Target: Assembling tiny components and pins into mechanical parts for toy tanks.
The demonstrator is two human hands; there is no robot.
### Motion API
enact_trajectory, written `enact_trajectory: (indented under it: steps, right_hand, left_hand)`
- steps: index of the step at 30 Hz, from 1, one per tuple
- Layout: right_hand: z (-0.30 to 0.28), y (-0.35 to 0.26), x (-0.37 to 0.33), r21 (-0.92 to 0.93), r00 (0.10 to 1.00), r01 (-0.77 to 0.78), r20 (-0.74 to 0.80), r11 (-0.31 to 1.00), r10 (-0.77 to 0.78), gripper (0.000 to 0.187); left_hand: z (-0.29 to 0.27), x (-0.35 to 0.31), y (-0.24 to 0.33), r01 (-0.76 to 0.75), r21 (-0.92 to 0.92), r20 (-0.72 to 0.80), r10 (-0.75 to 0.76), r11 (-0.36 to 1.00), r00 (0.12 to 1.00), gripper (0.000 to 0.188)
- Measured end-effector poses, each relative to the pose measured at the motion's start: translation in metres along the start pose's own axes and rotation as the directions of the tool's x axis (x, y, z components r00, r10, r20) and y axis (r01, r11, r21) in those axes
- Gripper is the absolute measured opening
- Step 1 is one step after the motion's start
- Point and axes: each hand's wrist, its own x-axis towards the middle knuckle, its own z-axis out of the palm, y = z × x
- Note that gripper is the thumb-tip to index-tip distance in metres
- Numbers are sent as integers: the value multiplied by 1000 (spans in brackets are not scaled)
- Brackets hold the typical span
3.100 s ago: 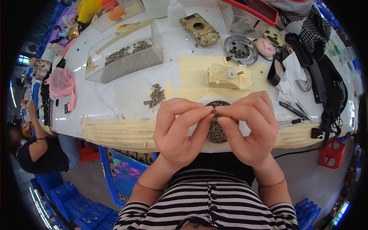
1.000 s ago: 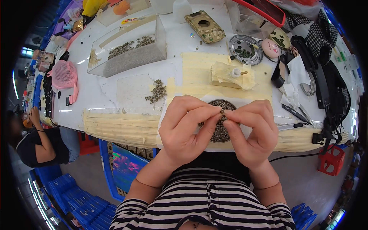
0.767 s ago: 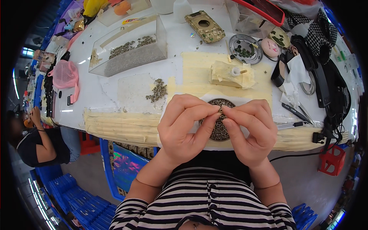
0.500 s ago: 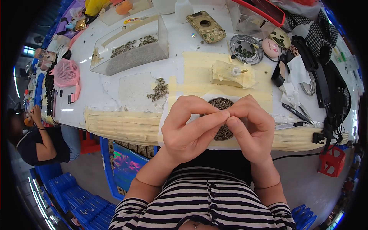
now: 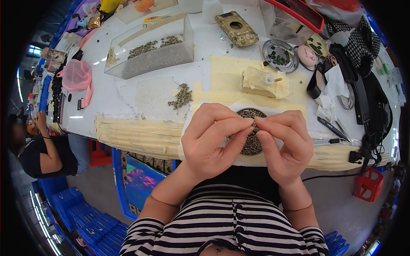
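Note:
My left hand (image 5: 215, 143) and my right hand (image 5: 287, 145) meet fingertip to fingertip above a round dish of small grey-brown pieces (image 5: 252, 147). Both are closed in a pinch, thumb against forefinger. Whatever lies between the fingertips is too small to make out. Under the dish is a white sheet (image 5: 186, 138) on the tape-covered table edge. Just beyond my right hand stands a tape-wrapped block (image 5: 258, 85) with a white knob and a short stick on top. A loose heap of similar small pieces (image 5: 182, 97) lies beyond my left hand.
A clear box (image 5: 149, 59) with small pieces stands at the far left, a camouflage-patterned case (image 5: 236, 29) at the back. Right of it are a metal dish with dark green bits (image 5: 279, 56), tweezers (image 5: 341, 128) and black straps (image 5: 361, 94). At left sits another person (image 5: 51, 149).
My fingertips have drawn slightly apart, my right hand shifting a little to the right. The table's things appear slightly shifted to the right in the view.

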Motion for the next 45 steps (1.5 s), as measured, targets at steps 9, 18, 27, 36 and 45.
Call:
enact_trajectory:
  steps: [9, 18, 27, 36, 45]
  right_hand:
    - [-1, 6, -3, 416, 953, -304, 131, 857, 275, 12]
    - [-2, 0, 2, -78, 993, 116, 5, 990, -116, 25]
    - [0, 5, 0, 83, 994, -88, 69, 993, 82, 20]
    - [-1, 2, -4, 25, 999, -24, -30, 999, 25, 19]
    - [2, 5, -2, -31, 999, 19, 45, 999, -18, 25]
  left_hand:
    - [3, -1, -4, -127, 21, 27, 126, 992, 992, 32]
    - [5, 0, -2, -1, 37, -15, 2, 999, 1000, 24]
    - [1, 0, -2, -71, 25, 35, 70, 997, 997, 25]
    - [4, 2, 0, -47, 70, 31, 45, 996, 999, 27]
    - [-1, 0, -1, 11, 16, 1, -11, 1000, 1000, 23]
